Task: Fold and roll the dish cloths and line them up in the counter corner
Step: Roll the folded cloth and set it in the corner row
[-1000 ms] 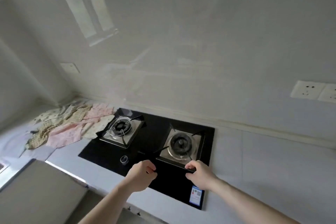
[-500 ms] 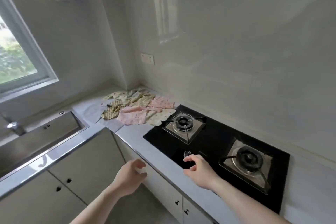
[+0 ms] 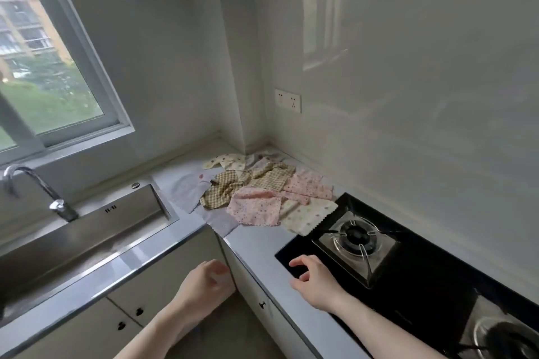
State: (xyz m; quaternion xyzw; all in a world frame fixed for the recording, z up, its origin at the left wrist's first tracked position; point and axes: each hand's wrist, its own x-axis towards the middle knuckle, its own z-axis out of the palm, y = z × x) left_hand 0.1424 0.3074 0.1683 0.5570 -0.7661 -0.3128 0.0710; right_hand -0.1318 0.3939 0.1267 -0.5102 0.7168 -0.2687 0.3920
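Head view, sink (image 3: 87, 230), unfolded dish cloths (image 3: 256, 192) beside

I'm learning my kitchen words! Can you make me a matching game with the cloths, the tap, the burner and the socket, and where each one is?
Things:
1. cloths
2. tap
3. burner
4. socket

Places:
A. on the wall above the corner
B. over the sink
C. spread in a heap in the counter corner
D. on the black hob, near the right hand

Pairs: 1-C, 2-B, 3-D, 4-A
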